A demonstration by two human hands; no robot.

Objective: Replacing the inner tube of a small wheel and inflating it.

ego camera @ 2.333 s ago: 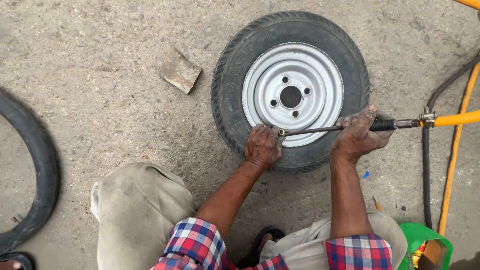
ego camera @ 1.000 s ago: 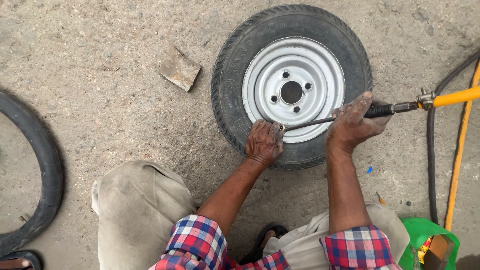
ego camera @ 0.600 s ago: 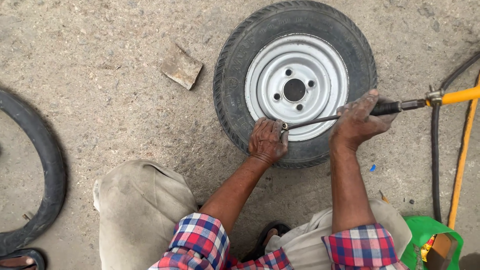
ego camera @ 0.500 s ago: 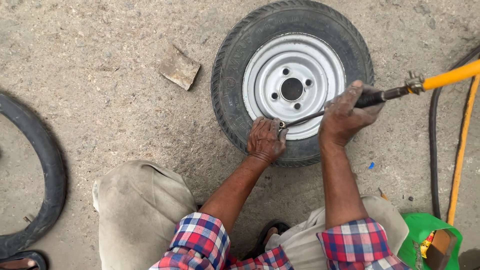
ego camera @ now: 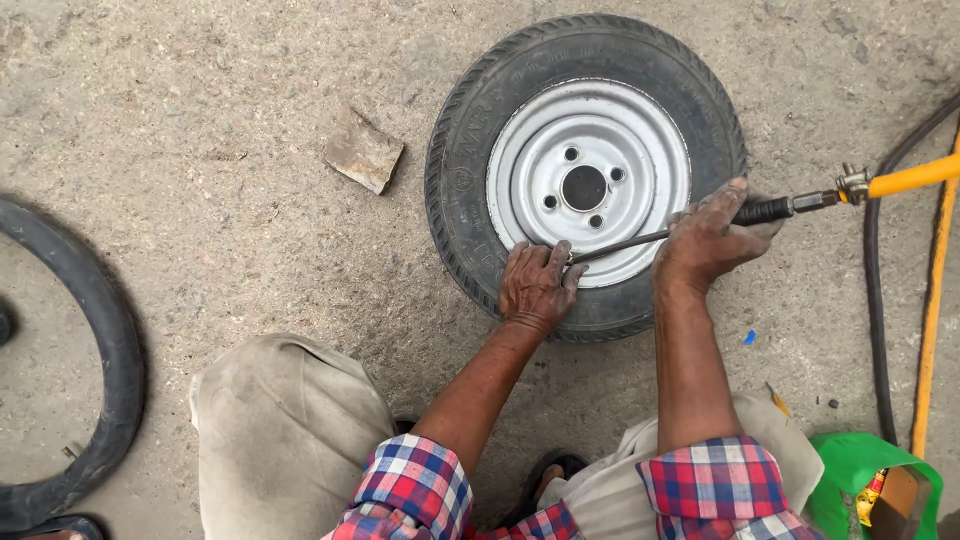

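Small wheel (ego camera: 585, 175) lies flat on concrete floor (ego camera: 200, 200). Left hand (ego camera: 537, 285) presses on tyre's near rim, grip closed around metal chuck tip (ego camera: 572, 261). Right hand (ego camera: 708, 243) wraps tight around air gun (ego camera: 765, 211), yellow hose (ego camera: 915, 176) leading right

The floor (ego camera: 200, 150) is rough grey concrete, pitted, dusty and stained darker in patches, lit evenly by flat daylight with soft shadows. A flat, rusty brown slab (ego camera: 363, 153) lies on it at the upper middle. At the left edge a black rubber tyre (ego camera: 105, 350) curves out of view. On the right a black hose (ego camera: 875, 300) and a yellow hose (ego camera: 932, 320) run side by side down the floor. A green plastic bag (ego camera: 850, 470) sits in the lower right corner.
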